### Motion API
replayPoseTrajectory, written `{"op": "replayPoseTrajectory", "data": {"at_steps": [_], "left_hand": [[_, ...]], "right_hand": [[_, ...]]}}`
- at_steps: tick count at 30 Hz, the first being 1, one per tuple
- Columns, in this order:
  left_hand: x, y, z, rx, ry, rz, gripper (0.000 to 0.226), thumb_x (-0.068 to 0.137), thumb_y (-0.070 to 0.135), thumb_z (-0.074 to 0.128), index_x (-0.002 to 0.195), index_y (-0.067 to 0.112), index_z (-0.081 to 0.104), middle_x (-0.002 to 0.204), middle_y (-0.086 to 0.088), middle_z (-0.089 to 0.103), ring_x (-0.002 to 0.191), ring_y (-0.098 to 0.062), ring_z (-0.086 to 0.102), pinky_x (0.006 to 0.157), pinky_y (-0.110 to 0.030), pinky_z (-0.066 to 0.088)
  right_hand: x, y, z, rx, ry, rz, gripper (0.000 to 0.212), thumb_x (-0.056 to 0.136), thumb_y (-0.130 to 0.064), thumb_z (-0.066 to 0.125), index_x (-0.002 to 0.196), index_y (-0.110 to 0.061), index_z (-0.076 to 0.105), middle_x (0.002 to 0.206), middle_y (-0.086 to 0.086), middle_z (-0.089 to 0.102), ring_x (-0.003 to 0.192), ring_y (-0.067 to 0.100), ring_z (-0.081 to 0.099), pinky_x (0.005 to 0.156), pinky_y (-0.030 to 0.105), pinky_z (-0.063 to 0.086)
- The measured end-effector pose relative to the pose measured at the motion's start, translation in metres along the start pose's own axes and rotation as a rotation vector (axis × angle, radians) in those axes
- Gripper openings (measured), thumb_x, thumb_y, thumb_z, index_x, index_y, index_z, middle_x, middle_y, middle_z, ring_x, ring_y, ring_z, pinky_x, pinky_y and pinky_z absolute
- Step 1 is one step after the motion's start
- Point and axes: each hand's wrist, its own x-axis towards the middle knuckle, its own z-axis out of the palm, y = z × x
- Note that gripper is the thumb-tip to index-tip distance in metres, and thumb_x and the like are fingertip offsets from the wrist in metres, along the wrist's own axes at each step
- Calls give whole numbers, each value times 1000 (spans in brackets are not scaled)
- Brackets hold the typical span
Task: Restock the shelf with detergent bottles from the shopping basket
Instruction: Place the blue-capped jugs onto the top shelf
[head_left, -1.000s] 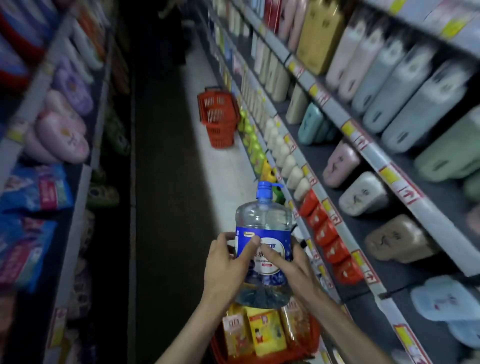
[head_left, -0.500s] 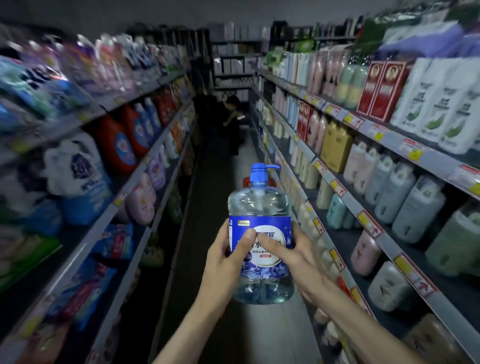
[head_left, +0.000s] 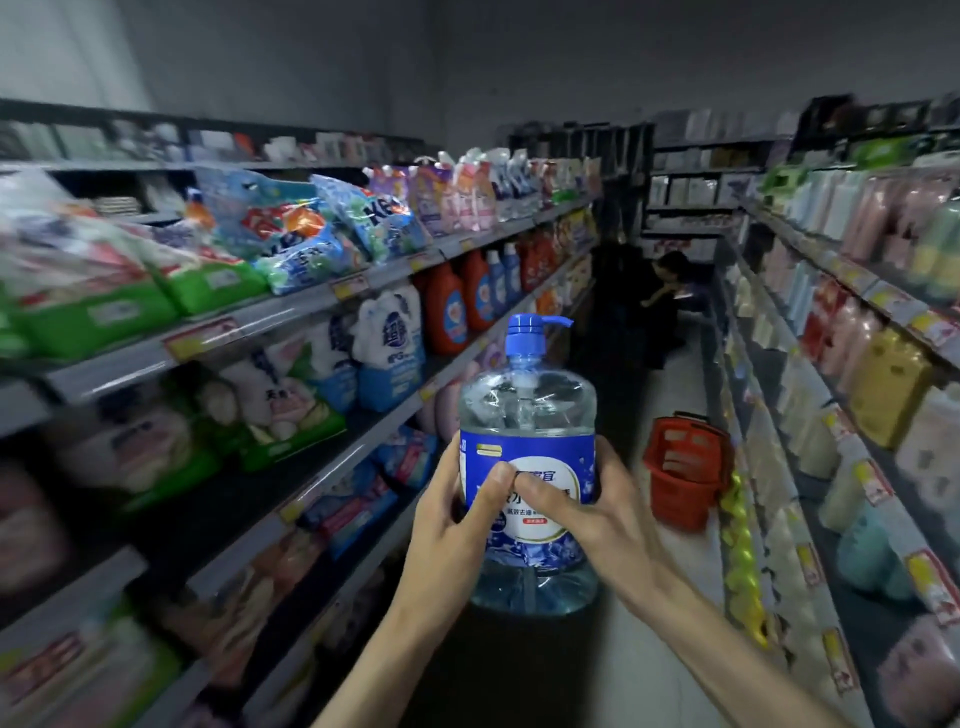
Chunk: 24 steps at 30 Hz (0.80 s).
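A clear detergent bottle (head_left: 527, 415) with a blue pump top and a blue label is held upright in mid-air in the middle of the aisle. My left hand (head_left: 449, 525) grips its left side, thumb across the label. My right hand (head_left: 597, 514) grips its right side, thumb meeting the left thumb on the label. The left shelf (head_left: 322, 306) carries detergent bags and orange and blue detergent bottles (head_left: 449, 312). The basket I took the bottle from is out of view.
A red shopping basket (head_left: 685, 467) stands on the floor by the right shelf (head_left: 810, 467), which holds pastel bottles. A person (head_left: 660, 301) crouches at the far end of the aisle. The floor runs dark and narrow between the shelves.
The bottle has come up from the basket to chest height, still in both hands. My view has swung up and left, from the right shelf and floor toward the left shelf.
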Motion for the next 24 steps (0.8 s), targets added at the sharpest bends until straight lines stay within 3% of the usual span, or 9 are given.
{"op": "replayPoseTrajectory", "data": {"at_steps": [5, 10, 13, 16, 21, 24], "left_hand": [[-41, 24, -41, 75, 157, 25, 42, 104, 20, 56, 145, 17, 55, 130, 1, 74, 118, -16, 72, 90, -25, 58], [-89, 41, -93, 117, 380, 18, 38, 107, 32, 56, 143, 20, 54, 132, -5, 72, 123, -26, 69, 100, -39, 57], [-125, 61, -128, 126, 479, 10, 38, 107, 33, 57, 142, 17, 54, 130, -8, 73, 120, -31, 71, 98, -44, 59], [-171, 89, -161, 149, 573, 29, 38, 105, 27, 56, 141, 13, 54, 127, -10, 74, 117, -31, 72, 91, -35, 60], [-265, 151, -211, 264, 691, 40, 41, 105, 28, 53, 145, 19, 53, 131, -8, 73, 120, -28, 71, 98, -41, 60], [-325, 189, -240, 339, 790, 51, 41, 105, 29, 53, 144, 17, 53, 129, -7, 74, 119, -28, 72, 99, -39, 60]], "right_hand": [[-11, -10, 49, 66, -265, 7, 57, 83, -18, 85, 133, -19, 58, 122, 6, 77, 110, 27, 76, 92, 47, 64], [-25, -15, 113, 23, -579, -19, 67, 86, -5, 85, 143, -14, 51, 130, 10, 73, 120, 29, 72, 97, 43, 61], [-42, -20, 159, 2, -672, -13, 72, 81, -9, 91, 141, -15, 51, 124, 9, 75, 114, 28, 74, 95, 46, 62], [-71, -28, 212, 1, -743, -43, 66, 80, -6, 91, 135, -16, 56, 117, 7, 78, 107, 23, 77, 93, 44, 63], [-139, -53, 300, 82, -878, -72, 62, 77, -6, 92, 128, -18, 59, 113, 2, 79, 103, 20, 78, 83, 31, 63], [-188, -72, 354, 153, -985, -101, 63, 78, -4, 91, 131, -16, 59, 114, 4, 79, 102, 22, 78, 81, 31, 63]]}}
